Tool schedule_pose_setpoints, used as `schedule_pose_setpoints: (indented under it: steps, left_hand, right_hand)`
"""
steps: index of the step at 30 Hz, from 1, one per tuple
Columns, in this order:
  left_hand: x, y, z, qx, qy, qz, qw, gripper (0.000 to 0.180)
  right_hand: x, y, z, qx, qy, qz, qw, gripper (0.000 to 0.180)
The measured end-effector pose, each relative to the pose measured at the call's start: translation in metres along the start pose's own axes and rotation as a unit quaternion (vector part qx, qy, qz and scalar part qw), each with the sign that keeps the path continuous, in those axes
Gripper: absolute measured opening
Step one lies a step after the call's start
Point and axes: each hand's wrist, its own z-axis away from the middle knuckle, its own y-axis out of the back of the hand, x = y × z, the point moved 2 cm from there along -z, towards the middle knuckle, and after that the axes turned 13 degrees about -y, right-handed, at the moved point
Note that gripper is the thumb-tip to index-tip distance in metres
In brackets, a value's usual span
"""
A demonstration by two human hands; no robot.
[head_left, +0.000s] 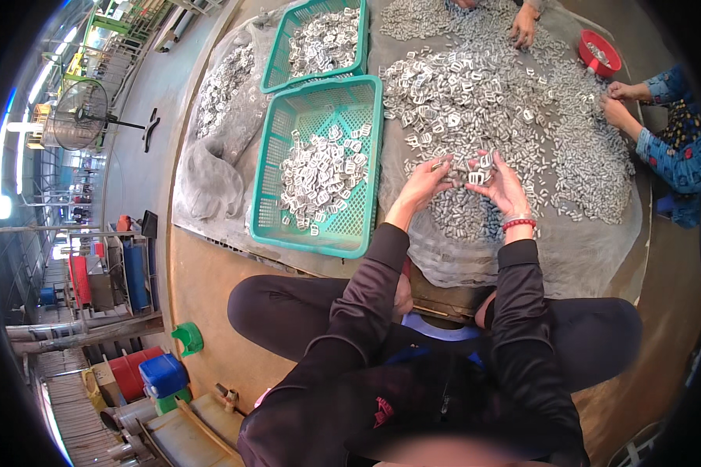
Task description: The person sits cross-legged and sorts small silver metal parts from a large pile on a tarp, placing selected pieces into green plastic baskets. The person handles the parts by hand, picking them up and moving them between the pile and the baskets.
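Several grey metal slotted buckles lie in my right hand, its fingers curled around them, above the near side of a large heap of metal pieces. Facing it, my left hand has its fingers bent and drawn together over the heap; what they pinch is too small to make out. Left of my left hand stands a turquoise plastic basket, with a pile of similar buckles inside on its mesh bottom.
Beyond it, a second turquoise basket holds more buckles. Mesh cloth covers the table at left, under another pile. Co-workers' hands reach in at the far side and at the right, near a red bowl.
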Motion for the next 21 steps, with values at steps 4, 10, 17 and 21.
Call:
schedule_pose_setpoints:
  steps: [4,10,17,21]
  left_hand:
    - [0.001,-0.011,0.008,0.021,0.002,0.046,0.999,0.044]
    - [-0.009,0.001,0.005,0.034,0.034,-0.275,0.96,0.058]
    - [0.008,0.017,0.015,0.064,-0.069,0.107,0.99,0.044]
    - [0.003,0.012,0.016,0.023,-0.041,0.066,0.997,0.032]
  right_hand:
    - [0.008,0.009,0.003,0.094,0.04,0.132,0.986,0.04]
    - [0.012,0.019,0.006,0.142,0.033,0.128,0.981,0.04]
    - [-0.008,-0.006,0.044,0.012,0.08,0.048,0.996,0.063]
    - [-0.005,0.01,0.046,-0.066,0.124,-0.014,0.99,0.055]
